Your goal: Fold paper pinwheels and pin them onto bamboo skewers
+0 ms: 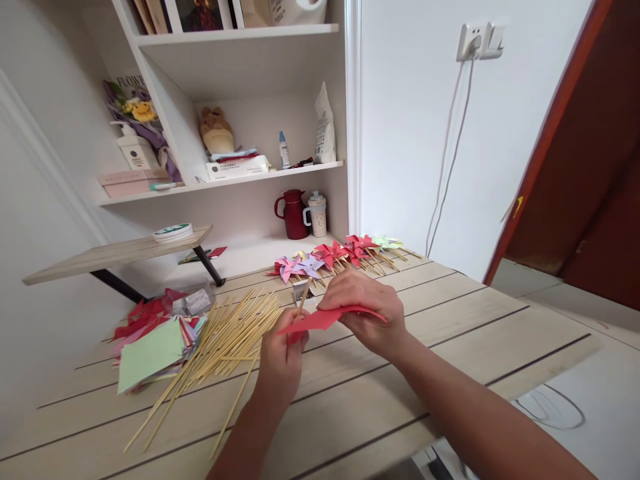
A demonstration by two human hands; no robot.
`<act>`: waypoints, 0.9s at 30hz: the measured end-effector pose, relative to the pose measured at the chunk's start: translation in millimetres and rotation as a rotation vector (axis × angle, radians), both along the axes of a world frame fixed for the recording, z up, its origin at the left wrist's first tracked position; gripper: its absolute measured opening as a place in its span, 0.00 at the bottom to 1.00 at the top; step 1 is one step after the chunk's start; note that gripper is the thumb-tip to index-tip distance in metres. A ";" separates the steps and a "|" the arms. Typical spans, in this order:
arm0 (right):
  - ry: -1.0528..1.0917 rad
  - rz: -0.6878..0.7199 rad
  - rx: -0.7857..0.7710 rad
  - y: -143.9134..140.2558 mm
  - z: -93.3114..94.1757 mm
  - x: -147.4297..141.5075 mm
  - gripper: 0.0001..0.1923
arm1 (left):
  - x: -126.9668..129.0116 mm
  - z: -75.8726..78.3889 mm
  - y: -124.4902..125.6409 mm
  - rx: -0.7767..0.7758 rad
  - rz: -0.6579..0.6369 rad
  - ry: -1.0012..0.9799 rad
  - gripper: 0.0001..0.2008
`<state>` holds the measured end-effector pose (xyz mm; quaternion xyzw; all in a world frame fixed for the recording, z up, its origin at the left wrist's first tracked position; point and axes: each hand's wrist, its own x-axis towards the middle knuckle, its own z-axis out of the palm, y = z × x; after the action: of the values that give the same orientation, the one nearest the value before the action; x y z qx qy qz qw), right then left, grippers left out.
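A piece of red paper [325, 319], partly bent and notched at its lower edge, is stretched between my two hands above the table. My left hand [281, 357] is closed on its left end. A short length of wooden stick [304, 298] rises just behind the left fingers; its lower part is hidden. My right hand [367, 310] grips the paper from above and the right, fingers curled over it. Beyond my hands lie several finished paper pinwheels [330, 255] on sticks, in red, purple and pale green. A small clear box [303, 293] sits just behind the paper.
Left of my hands is a spread of loose wooden sticks [245, 333]. Stacked coloured paper squares [153, 353] and red paper pieces [145, 317] lie farther left, near a small raised shelf [125, 252]. A dark red jug [293, 213] and a cup [317, 215] stand at the back.
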<state>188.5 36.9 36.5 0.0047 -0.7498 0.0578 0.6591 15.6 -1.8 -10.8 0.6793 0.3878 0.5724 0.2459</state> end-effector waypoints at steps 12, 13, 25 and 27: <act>-0.007 -0.055 0.033 -0.6 1.3 2.5 0.06 | 2.6 -3.3 -0.7 0.102 0.098 0.106 0.19; -0.009 -0.057 0.034 -0.7 1.5 2.5 0.06 | 2.6 -5.4 0.1 0.092 0.092 0.094 0.20; 0.014 -0.075 0.058 -1.1 3.7 1.7 0.08 | 2.2 -4.4 -0.8 -0.033 0.106 -0.019 0.21; 0.007 -0.052 0.058 -1.9 4.5 0.9 0.09 | -0.2 -1.1 3.3 -0.098 0.038 -0.029 0.21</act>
<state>189.4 34.9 41.0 0.0045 -0.7488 0.0189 0.6625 15.4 1.5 -11.9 0.6506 0.4247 0.5671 0.2735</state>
